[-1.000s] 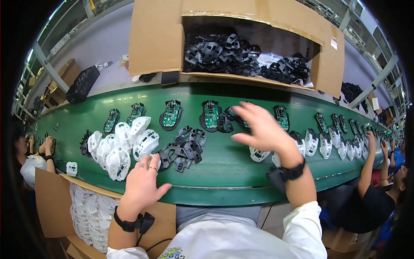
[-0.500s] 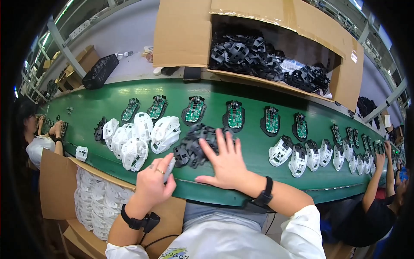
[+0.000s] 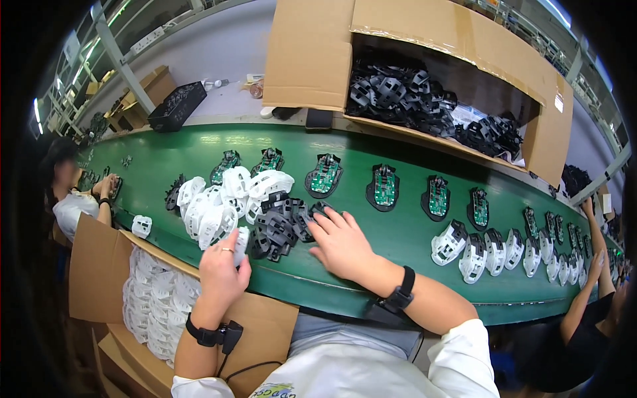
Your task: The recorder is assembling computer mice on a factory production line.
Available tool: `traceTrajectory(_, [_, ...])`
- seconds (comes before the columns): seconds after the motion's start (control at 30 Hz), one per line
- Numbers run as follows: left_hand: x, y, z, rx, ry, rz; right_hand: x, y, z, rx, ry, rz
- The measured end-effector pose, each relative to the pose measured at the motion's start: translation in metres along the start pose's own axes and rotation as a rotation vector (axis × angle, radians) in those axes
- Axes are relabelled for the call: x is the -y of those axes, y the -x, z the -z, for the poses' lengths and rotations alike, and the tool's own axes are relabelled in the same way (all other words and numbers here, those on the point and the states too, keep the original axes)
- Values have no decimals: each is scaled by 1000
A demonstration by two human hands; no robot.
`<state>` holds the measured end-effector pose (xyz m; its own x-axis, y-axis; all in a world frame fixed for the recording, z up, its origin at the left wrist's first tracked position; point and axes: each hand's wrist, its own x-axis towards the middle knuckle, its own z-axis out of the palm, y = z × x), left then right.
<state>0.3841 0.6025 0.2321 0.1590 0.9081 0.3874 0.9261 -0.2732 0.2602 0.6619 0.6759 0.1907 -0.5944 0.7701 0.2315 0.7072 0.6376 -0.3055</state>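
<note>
My left hand (image 3: 222, 273) is closed on a white mouse shell (image 3: 242, 247), pinched between thumb and fingers. It is beside a heap of white mouse shells (image 3: 211, 215). Just right of that heap lies a pile of black plastic mouse frames (image 3: 277, 229). My right hand (image 3: 342, 245) rests at the right edge of this pile, palm down. Its fingers are stretched out and slightly apart, the tips touching the black frames.
Mouse bases with green circuit boards (image 3: 384, 188) stand in a row along the green conveyor belt (image 3: 371, 286). Several black-and-white shells (image 3: 474, 257) line the right side. A carton (image 3: 308, 66) of black frames stands behind; a carton of white shells (image 3: 156, 302) sits lower left. Co-workers are at both ends.
My right hand has drawn off the top of the black pile to its right edge, its fingers less spread. My left hand has tilted inward with the white shell. The view has shifted a little.
</note>
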Motion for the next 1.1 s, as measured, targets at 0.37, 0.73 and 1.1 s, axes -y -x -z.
traceTrajectory(0.37, [-83, -82, -22, 138, 1073, 99, -35, 29, 36, -499, -502, -111])
traceTrajectory(0.73, [-68, -63, -63, -208, 1087, -13, -53, 9, 43, -116, -1574, -540])
traceTrajectory(1.1, [-90, -52, -87, 280, 1150, 67, -76, 73, 66, -303, -56, -446])
